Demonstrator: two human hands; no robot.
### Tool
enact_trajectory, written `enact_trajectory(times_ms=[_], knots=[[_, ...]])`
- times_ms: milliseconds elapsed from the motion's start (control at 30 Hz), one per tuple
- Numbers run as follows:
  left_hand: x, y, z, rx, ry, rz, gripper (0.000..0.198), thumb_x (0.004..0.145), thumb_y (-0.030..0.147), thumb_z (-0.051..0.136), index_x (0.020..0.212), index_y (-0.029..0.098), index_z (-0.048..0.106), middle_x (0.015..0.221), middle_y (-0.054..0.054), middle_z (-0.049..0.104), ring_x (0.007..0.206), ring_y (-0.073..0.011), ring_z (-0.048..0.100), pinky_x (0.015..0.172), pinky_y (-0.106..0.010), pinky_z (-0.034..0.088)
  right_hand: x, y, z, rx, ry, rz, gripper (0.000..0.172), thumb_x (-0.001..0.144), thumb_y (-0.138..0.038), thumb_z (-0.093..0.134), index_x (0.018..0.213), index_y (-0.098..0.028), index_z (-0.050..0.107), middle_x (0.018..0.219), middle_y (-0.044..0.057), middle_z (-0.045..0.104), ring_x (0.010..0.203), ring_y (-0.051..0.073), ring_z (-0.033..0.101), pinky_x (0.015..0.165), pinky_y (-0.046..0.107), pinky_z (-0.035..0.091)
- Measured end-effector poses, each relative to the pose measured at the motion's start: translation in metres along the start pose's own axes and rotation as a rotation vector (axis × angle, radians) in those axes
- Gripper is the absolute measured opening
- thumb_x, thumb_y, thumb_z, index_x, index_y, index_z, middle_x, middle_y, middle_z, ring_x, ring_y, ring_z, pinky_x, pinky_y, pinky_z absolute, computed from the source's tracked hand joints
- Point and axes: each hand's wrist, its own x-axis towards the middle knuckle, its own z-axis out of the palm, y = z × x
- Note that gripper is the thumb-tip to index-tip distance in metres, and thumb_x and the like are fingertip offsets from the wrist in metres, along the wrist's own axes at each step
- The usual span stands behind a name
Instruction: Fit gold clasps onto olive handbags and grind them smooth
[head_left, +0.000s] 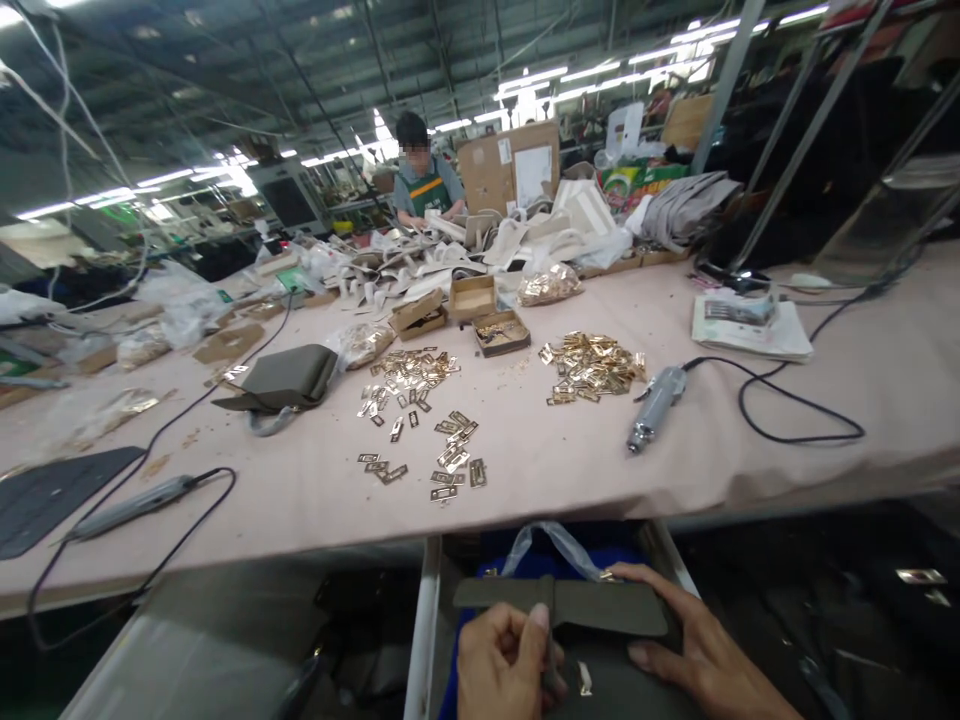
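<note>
An olive-grey handbag rests in front of me at the table's near edge, over blue material in an open drawer-like frame. Its handle is wrapped in clear plastic and stands up at the top. My left hand is closed in a pinch at the narrow strap down the flap's middle. Gripping the bag's right side is my right hand, index finger along the top and thumb on the front. A small gold metal fitting shows on the bag's front, beside my left fingertips.
Gold metal plates lie in piles on the table. A grey electric screwdriver lies right, another corded tool left. A second bag, small cardboard boxes and heaped pale parts stand farther back. A co-worker is across.
</note>
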Motion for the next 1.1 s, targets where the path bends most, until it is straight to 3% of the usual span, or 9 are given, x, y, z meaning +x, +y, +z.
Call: enact_trajectory(times_ms=[133, 233, 333, 433, 500, 633, 800, 967, 1100], knots=[[0.012, -0.001, 0.007, -0.329, -0.001, -0.094, 0.075, 0.059, 0.087, 0.084, 0.065, 0.014, 0.068, 0.07, -0.018, 0.071, 0.053, -0.0262, 0.067, 0.047, -0.03, 0.052, 0.007, 0.005, -0.006, -0.07, -0.049, 0.018, 0.07, 0.075, -0.058, 0.076, 0.14, -0.034, 0.066, 0.139, 0.007, 0.067, 0.127, 0.036, 0.065, 0.107, 0.046, 0.053], [0.015, -0.007, 0.01, -0.448, -0.028, -0.105, 0.071, 0.054, 0.079, 0.093, 0.062, 0.013, 0.067, 0.068, -0.018, 0.071, 0.05, -0.0218, 0.063, 0.045, -0.026, 0.05, 0.011, 0.002, -0.023, -0.28, -0.074, 0.039, 0.076, 0.071, -0.056, 0.081, 0.142, -0.035, 0.066, 0.131, 0.009, 0.072, 0.121, 0.038, 0.068, 0.101, 0.045, 0.058], [0.015, -0.019, 0.015, -0.485, -0.043, -0.071, 0.068, 0.055, 0.074, 0.096, 0.062, 0.014, 0.065, 0.067, -0.018, 0.07, 0.046, -0.0176, 0.058, 0.043, -0.023, 0.046, 0.023, -0.019, -0.044, -0.442, -0.026, -0.066, 0.072, 0.069, -0.049, 0.084, 0.138, -0.033, 0.069, 0.119, 0.012, 0.076, 0.103, 0.037, 0.073, 0.093, 0.049, 0.061], [0.015, -0.03, 0.022, -0.518, -0.062, -0.056, 0.068, 0.054, 0.073, 0.097, 0.065, 0.014, 0.064, 0.068, -0.018, 0.071, 0.047, -0.0177, 0.059, 0.044, -0.023, 0.047, 0.052, -0.058, -0.056, -0.396, -0.03, -0.244, 0.056, 0.081, -0.041, 0.077, 0.135, -0.028, 0.07, 0.113, 0.01, 0.076, 0.093, 0.028, 0.074, 0.089, 0.044, 0.061], [0.016, -0.036, 0.027, -0.528, -0.065, -0.05, 0.068, 0.053, 0.072, 0.097, 0.065, 0.016, 0.062, 0.068, -0.016, 0.071, 0.049, -0.0184, 0.06, 0.045, -0.023, 0.048, 0.082, -0.088, -0.057, -0.37, 0.019, -0.333, 0.04, 0.091, -0.04, 0.067, 0.127, -0.023, 0.073, 0.104, 0.009, 0.077, 0.092, 0.025, 0.073, 0.087, 0.041, 0.061], [0.019, -0.041, 0.032, -0.497, -0.077, 0.005, 0.069, 0.056, 0.075, 0.094, 0.066, 0.017, 0.059, 0.066, -0.014, 0.07, 0.048, -0.0195, 0.062, 0.044, -0.024, 0.047, 0.157, -0.132, -0.05, -0.603, 0.293, -0.501, 0.025, 0.09, -0.032, 0.063, 0.107, -0.018, 0.075, 0.092, 0.007, 0.076, 0.08, 0.022, 0.07, 0.08, 0.038, 0.057], [0.02, -0.047, 0.031, -0.435, -0.074, 0.055, 0.069, 0.061, 0.079, 0.089, 0.068, 0.018, 0.057, 0.065, -0.013, 0.069, 0.046, -0.0211, 0.063, 0.044, -0.025, 0.048, 0.228, -0.15, -0.037, -1.065, 0.234, -0.481, 0.017, 0.087, -0.017, 0.061, 0.097, -0.017, 0.075, 0.103, 0.011, 0.075, 0.094, 0.023, 0.068, 0.085, 0.032, 0.049], [0.02, -0.052, 0.028, -0.421, -0.085, 0.095, 0.07, 0.066, 0.08, 0.086, 0.07, 0.017, 0.057, 0.065, -0.013, 0.07, 0.048, -0.0222, 0.065, 0.044, -0.024, 0.047, 0.252, -0.15, -0.035, -1.126, 0.209, -0.455, 0.016, 0.085, -0.012, 0.062, 0.075, -0.017, 0.074, 0.091, 0.012, 0.074, 0.092, 0.024, 0.067, 0.083, 0.03, 0.045], [0.021, -0.055, 0.027, -0.453, -0.101, 0.105, 0.07, 0.066, 0.08, 0.086, 0.071, 0.017, 0.058, 0.066, -0.013, 0.07, 0.048, -0.0216, 0.065, 0.044, -0.024, 0.047, 0.243, -0.151, -0.036, -1.058, 0.263, -0.513, 0.022, 0.092, -0.016, 0.056, 0.093, -0.017, 0.078, 0.1, 0.011, 0.076, 0.096, 0.023, 0.067, 0.088, 0.031, 0.047]])
